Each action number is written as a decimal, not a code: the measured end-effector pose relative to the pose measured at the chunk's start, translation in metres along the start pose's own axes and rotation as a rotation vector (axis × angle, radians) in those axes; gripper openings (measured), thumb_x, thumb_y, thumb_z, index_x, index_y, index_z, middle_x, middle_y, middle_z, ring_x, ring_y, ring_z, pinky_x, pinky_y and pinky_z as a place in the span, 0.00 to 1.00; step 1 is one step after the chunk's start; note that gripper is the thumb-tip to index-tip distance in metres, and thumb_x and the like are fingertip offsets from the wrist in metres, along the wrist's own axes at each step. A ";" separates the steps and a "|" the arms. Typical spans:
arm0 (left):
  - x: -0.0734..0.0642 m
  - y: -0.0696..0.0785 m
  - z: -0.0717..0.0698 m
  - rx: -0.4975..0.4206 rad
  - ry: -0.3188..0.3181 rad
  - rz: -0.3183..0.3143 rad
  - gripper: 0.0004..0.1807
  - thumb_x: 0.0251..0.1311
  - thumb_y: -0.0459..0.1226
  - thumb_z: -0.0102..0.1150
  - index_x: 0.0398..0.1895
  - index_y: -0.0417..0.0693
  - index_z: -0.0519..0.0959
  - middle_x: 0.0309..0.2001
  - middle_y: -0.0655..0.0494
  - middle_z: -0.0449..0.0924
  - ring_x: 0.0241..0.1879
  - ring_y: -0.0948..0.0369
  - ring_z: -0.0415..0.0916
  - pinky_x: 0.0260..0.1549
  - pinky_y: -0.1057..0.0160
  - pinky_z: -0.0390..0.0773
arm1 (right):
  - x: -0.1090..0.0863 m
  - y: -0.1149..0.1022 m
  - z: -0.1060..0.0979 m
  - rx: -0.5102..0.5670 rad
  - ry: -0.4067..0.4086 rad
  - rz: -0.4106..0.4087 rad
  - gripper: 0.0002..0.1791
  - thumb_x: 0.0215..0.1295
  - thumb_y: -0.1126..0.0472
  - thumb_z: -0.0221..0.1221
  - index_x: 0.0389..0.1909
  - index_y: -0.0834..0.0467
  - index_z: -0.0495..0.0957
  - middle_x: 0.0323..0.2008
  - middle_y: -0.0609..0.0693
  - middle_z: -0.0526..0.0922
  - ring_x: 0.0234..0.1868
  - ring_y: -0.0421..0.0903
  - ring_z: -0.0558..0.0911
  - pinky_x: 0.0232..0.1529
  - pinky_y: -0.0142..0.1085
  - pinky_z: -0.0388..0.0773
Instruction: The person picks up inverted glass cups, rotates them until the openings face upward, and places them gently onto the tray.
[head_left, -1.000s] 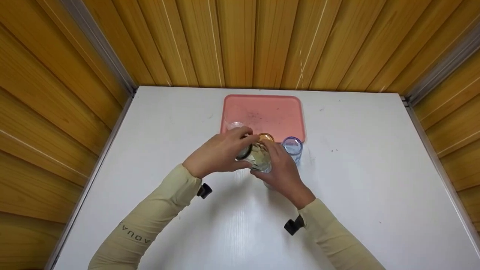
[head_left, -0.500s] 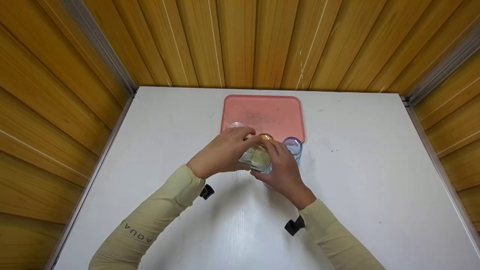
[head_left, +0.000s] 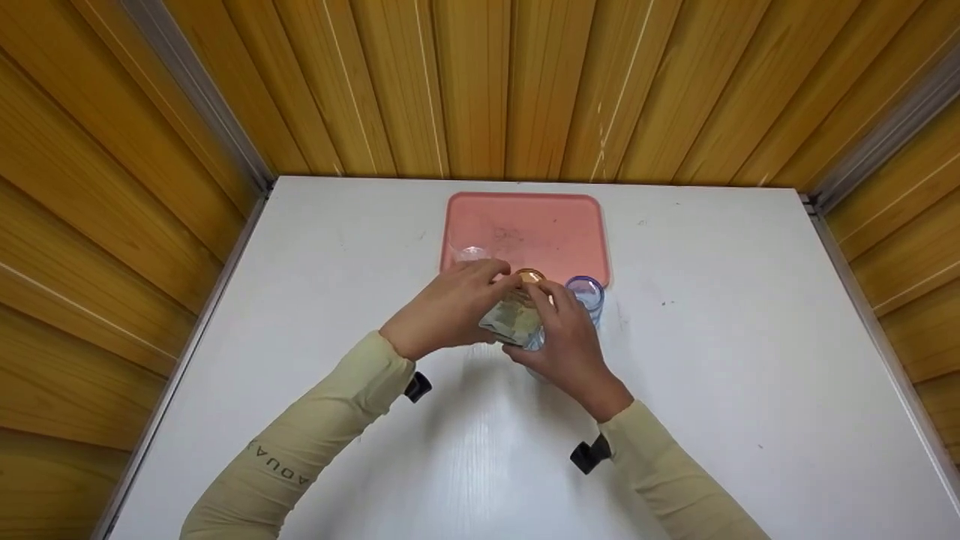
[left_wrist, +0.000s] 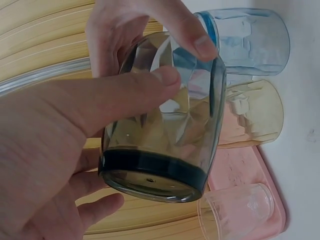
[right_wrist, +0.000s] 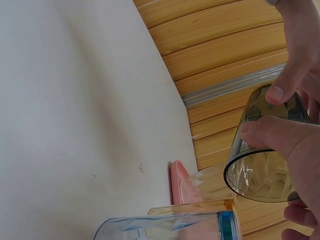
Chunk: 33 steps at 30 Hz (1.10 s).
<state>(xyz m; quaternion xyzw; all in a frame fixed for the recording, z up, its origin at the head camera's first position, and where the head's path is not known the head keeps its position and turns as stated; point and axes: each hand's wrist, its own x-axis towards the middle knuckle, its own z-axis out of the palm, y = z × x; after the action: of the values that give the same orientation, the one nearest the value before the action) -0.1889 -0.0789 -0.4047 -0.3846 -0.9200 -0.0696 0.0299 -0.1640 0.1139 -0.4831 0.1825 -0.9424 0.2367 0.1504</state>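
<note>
A smoky grey, see-through faceted cup (head_left: 511,319) is held tilted in the air between both hands. My left hand (head_left: 454,304) holds it at its left side, with the thumb lying across the wall in the left wrist view. Near that end are the cup's dark band (left_wrist: 152,164) and flat base. My right hand (head_left: 566,341) grips the other side, thumb and fingers around it. The open rim (right_wrist: 227,175) shows in the right wrist view. Directly behind stand an amber cup (head_left: 531,275) and a blue cup (head_left: 585,292), coloured bands uppermost.
A pink tray (head_left: 525,217) lies at the back middle of the white table (head_left: 720,337). On its front left stands a clear cup (head_left: 471,253). A pale bluish edge under the right hand is mostly hidden. Wood-patterned walls enclose the table.
The left hand has shifted slightly right and turned the grey cup; its dark ring on the left no longer shows in the head view. The right hand stays almost still.
</note>
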 end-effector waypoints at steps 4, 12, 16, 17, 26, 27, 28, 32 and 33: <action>0.001 0.001 0.001 -0.002 -0.018 -0.008 0.50 0.36 0.45 0.81 0.67 0.58 0.65 0.60 0.55 0.71 0.60 0.56 0.72 0.65 0.52 0.69 | 0.000 0.000 -0.001 0.000 0.019 -0.008 0.52 0.37 0.45 0.78 0.66 0.50 0.65 0.60 0.50 0.69 0.59 0.49 0.73 0.59 0.47 0.76; 0.001 0.001 0.005 0.007 -0.015 -0.002 0.50 0.35 0.42 0.82 0.67 0.55 0.65 0.58 0.55 0.73 0.58 0.56 0.73 0.62 0.53 0.72 | -0.001 0.000 -0.003 -0.009 0.038 -0.028 0.51 0.38 0.43 0.77 0.65 0.50 0.66 0.58 0.51 0.69 0.58 0.49 0.73 0.58 0.45 0.76; 0.001 0.001 0.006 0.019 -0.002 0.021 0.47 0.36 0.41 0.81 0.65 0.53 0.67 0.56 0.55 0.74 0.56 0.57 0.75 0.58 0.55 0.76 | -0.001 -0.001 -0.004 -0.014 0.040 -0.039 0.51 0.38 0.43 0.77 0.65 0.50 0.66 0.57 0.51 0.69 0.57 0.49 0.73 0.59 0.44 0.76; 0.001 0.000 0.007 0.023 -0.006 0.019 0.47 0.37 0.41 0.81 0.65 0.53 0.68 0.56 0.55 0.74 0.55 0.57 0.75 0.58 0.55 0.76 | -0.001 -0.001 -0.004 -0.015 0.038 -0.039 0.51 0.38 0.42 0.77 0.65 0.50 0.66 0.57 0.51 0.69 0.58 0.49 0.73 0.59 0.44 0.76; 0.000 0.000 0.007 0.036 -0.033 -0.001 0.47 0.38 0.43 0.80 0.66 0.53 0.67 0.55 0.55 0.75 0.53 0.57 0.77 0.55 0.55 0.79 | -0.001 -0.002 -0.005 0.005 -0.002 -0.027 0.52 0.39 0.43 0.76 0.68 0.49 0.64 0.62 0.50 0.67 0.61 0.49 0.71 0.62 0.46 0.73; -0.001 0.000 0.007 0.035 -0.032 -0.003 0.47 0.38 0.43 0.80 0.66 0.53 0.66 0.55 0.55 0.75 0.53 0.57 0.77 0.54 0.55 0.79 | -0.001 -0.002 -0.006 0.011 -0.003 -0.028 0.53 0.39 0.43 0.77 0.69 0.49 0.63 0.62 0.50 0.66 0.62 0.49 0.71 0.63 0.46 0.73; -0.001 0.000 0.007 0.036 -0.033 -0.005 0.48 0.38 0.43 0.80 0.66 0.53 0.66 0.55 0.55 0.74 0.53 0.57 0.77 0.54 0.55 0.79 | -0.001 -0.001 -0.005 0.015 -0.005 -0.028 0.53 0.39 0.43 0.77 0.69 0.49 0.63 0.63 0.50 0.66 0.62 0.50 0.71 0.63 0.47 0.73; -0.001 0.000 0.006 0.043 -0.031 -0.009 0.49 0.38 0.42 0.80 0.67 0.53 0.65 0.56 0.54 0.74 0.52 0.56 0.77 0.53 0.54 0.79 | -0.003 0.000 -0.005 0.042 -0.021 -0.020 0.56 0.39 0.41 0.76 0.71 0.50 0.60 0.65 0.51 0.65 0.63 0.50 0.70 0.64 0.48 0.72; -0.002 0.000 0.006 0.042 -0.032 -0.011 0.49 0.38 0.43 0.80 0.67 0.52 0.65 0.56 0.54 0.74 0.53 0.56 0.77 0.54 0.54 0.79 | -0.003 0.001 -0.005 0.060 -0.029 -0.011 0.56 0.40 0.40 0.75 0.71 0.50 0.59 0.66 0.50 0.64 0.64 0.50 0.70 0.64 0.48 0.72</action>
<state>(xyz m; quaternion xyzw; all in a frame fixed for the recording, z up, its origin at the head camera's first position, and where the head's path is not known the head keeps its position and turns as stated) -0.1881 -0.0793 -0.4111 -0.3800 -0.9237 -0.0442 0.0227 -0.1603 0.1182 -0.4804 0.1956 -0.9359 0.2613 0.1326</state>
